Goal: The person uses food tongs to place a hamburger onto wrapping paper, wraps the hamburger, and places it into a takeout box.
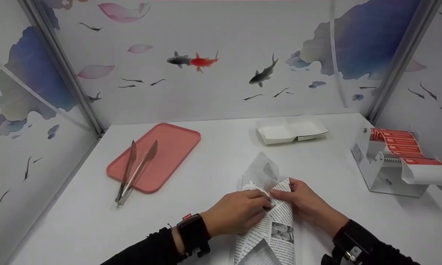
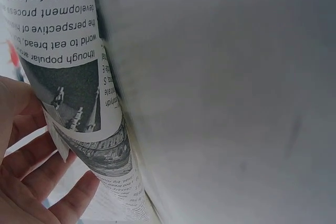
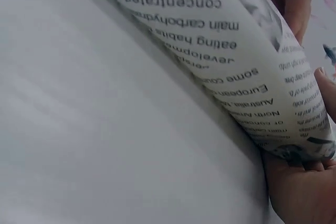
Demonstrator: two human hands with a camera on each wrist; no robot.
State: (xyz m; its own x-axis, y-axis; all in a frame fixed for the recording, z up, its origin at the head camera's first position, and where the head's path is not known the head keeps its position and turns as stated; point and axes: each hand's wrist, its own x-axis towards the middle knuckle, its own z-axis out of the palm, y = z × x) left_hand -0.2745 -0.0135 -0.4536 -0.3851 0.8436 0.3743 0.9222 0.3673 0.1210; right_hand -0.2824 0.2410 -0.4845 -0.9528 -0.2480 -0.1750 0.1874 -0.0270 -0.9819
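Observation:
A sheet of newsprint-patterned wrapping paper (image 1: 285, 211) is rolled into a long packet on the table in front of me. Its far end narrows to a point, with its plain greyish side showing; whatever lies within is hidden. My left hand (image 1: 239, 211) reaches over the packet from the left, its fingers bent at a paper edge along the top. In the left wrist view a small paper flap (image 2: 60, 142) shows by the fingers of that hand. My right hand (image 1: 311, 204) grips the packet's right side, thumb on top and fingers underneath.
A pink tray (image 1: 173, 154) lies at the left with metal tongs (image 1: 141, 165) across it. Near the back wall stands an open white paper box (image 1: 291, 129). At the right is a label dispenser (image 1: 394, 180) carrying a roll of red-and-white labels (image 1: 401, 143).

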